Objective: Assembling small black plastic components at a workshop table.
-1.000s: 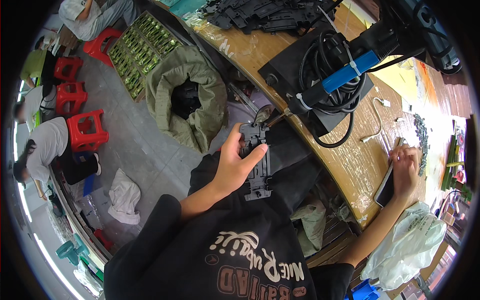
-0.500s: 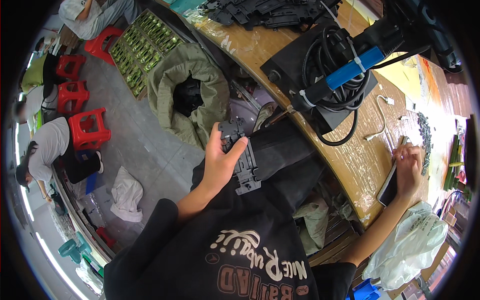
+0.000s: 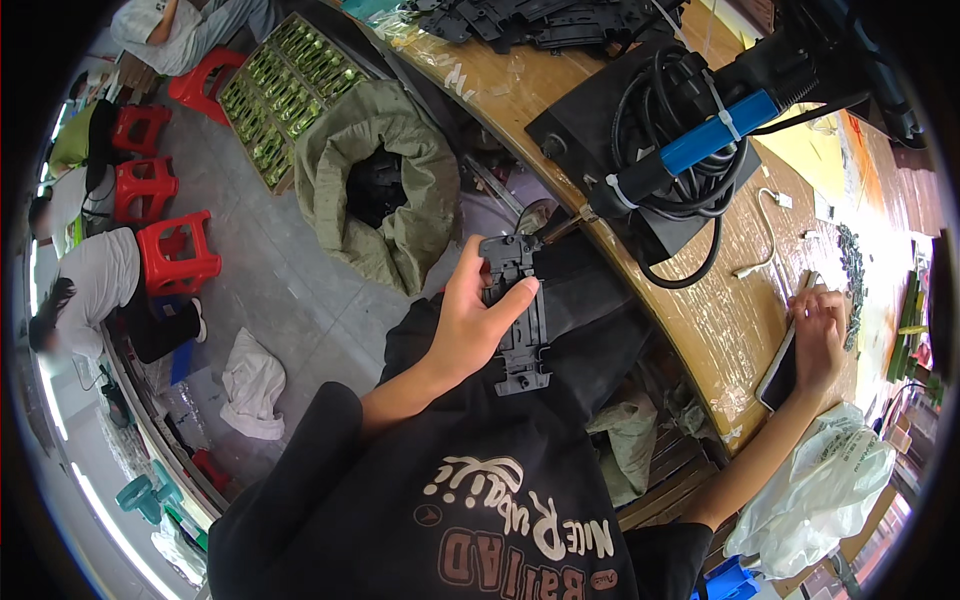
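Observation:
My left hand point(image 3: 478, 318) grips a long black plastic part point(image 3: 522, 330) with tabs and slots, its thumb pressed across the upper half. The part's upper end is close to the tip of a blue-and-black electric screwdriver point(image 3: 715, 128); whether they touch I cannot tell. On the table at the right lies my right hand point(image 3: 820, 325), fingers bent together over the upper end of a dark phone point(image 3: 779, 372). Anything in those fingertips is too small to make out. Beside them runs a strip of small dark pieces point(image 3: 852, 280).
Black parts point(image 3: 540, 22) are heaped on the table's far end point(image 3: 480, 90). An open green sack point(image 3: 325, 190) with dark contents stands on the floor, beside a tray of greenish parts point(image 3: 290, 85). A white cable point(image 3: 768, 235) and a plastic bag point(image 3: 815, 490) are at right. People sit near red stools point(image 3: 178, 250).
My left hand has carried the black plastic part rightward, bringing its upper end closer to the screwdriver tip. The right hand has stayed in nearly the same place by the phone.

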Demonstrator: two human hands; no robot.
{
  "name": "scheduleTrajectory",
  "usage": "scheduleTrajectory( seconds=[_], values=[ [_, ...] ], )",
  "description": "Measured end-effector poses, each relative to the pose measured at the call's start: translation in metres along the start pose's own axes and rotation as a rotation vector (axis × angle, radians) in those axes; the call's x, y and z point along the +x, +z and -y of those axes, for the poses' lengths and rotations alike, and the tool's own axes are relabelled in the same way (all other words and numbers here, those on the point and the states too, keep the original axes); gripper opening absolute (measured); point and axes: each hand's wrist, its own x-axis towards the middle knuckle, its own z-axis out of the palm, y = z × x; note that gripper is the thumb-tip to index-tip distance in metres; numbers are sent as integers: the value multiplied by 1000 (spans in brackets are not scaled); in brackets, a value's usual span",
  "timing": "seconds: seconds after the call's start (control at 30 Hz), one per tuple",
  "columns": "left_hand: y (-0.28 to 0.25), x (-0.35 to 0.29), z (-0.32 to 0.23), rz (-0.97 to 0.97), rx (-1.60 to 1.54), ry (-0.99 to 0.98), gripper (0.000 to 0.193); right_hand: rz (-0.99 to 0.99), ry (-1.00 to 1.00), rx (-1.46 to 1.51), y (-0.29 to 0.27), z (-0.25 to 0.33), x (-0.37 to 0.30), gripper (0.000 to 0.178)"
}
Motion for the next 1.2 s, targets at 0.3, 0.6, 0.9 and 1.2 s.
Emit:
scheduleTrajectory(
  seconds=[0.3,0.6,0.9,1.2],
  values=[
    [4,1,-3,23,-30,-9,20,5,-4,-22,0,1,2,35],
    [3,1,1,35,-45,-5,20,41,45,33,-11,-4,-2,39],
    [7,-2,3,13,-39,6,20,19,47,-5,-7,1,-7,38],
    [5,7,-1,34,-13,72,23,-4,-16,-30,9,13,6,33]
  ],
)
